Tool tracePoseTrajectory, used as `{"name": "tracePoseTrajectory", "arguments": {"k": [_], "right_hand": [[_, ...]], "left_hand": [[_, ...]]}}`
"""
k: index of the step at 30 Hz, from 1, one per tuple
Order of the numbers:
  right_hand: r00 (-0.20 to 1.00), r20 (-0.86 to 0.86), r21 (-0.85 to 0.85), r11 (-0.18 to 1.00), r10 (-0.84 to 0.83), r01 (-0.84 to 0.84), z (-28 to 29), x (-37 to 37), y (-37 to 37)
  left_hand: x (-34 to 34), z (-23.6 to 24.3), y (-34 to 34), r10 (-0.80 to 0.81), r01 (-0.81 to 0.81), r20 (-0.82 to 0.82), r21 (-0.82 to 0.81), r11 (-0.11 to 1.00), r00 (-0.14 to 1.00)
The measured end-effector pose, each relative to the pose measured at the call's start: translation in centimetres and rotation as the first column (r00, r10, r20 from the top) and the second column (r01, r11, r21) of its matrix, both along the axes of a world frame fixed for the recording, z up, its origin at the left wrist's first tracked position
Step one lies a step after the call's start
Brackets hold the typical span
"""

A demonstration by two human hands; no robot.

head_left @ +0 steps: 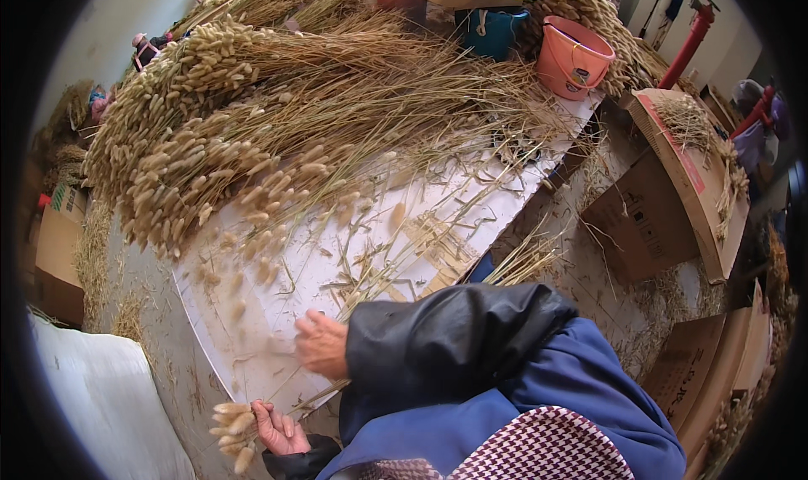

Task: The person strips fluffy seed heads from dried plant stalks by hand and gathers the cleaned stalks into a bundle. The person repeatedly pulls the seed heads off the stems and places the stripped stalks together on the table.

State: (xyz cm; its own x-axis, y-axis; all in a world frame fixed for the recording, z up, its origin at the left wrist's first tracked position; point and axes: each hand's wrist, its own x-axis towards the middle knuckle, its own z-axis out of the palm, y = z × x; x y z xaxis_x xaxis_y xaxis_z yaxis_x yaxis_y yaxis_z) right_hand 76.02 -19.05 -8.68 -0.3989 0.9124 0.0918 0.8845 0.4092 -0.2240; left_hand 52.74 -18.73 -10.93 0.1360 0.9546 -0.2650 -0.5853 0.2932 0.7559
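Observation:
My left hand (279,430) is at the table's near-left edge, its fingers pinched round the stems of a small bunch of dried bunny-tail grass (234,424). The fluffy tan heads point left, past the fingertips. Over the white tabletop (278,312), my right hand (321,344) reaches left from a black sleeve with its fingers curled in. Slight blur hides what, if anything, they hold. Some loose stems lie close to this sleeve. Beyond, a large heap of dried grass (252,143) covers the far side, heads to the left and stalks to the right.
An orange bucket (574,59) and a teal bucket (491,34) stand at the table's far right. Cardboard boxes (644,219) flank the right side; another carton (59,248) is at left. A white covered surface (105,392) lies near left. Other people (146,52) are at the far left.

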Motion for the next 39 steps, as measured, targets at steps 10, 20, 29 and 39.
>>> {"name": "tracePoseTrajectory", "arguments": {"k": [10,20,29,39], "right_hand": [[0.787,0.363,0.374,0.852,-0.498,0.367,-1.9,19.4,-4.6],[0.534,0.544,0.224,0.726,-0.647,0.651,-3.9,33.7,-4.0],[0.393,0.587,-0.047,0.454,-0.708,0.89,-2.5,41.6,-1.8],[0.381,0.537,-0.137,0.368,-0.752,0.92,0.8,40.9,-0.8]], "left_hand": [[-0.8,-0.9,0.5,0.059,-0.058,0.046,-0.038,0.998,0.997],[-2.2,-0.5,0.6,0.074,-0.076,-0.021,-0.131,0.988,0.997],[-7.0,-0.1,-0.9,0.321,-0.35,-0.148,-0.26,0.9,0.936],[-16.8,-2.6,-1.8,0.546,-0.587,-0.221,-0.235,0.775,0.808]]}}
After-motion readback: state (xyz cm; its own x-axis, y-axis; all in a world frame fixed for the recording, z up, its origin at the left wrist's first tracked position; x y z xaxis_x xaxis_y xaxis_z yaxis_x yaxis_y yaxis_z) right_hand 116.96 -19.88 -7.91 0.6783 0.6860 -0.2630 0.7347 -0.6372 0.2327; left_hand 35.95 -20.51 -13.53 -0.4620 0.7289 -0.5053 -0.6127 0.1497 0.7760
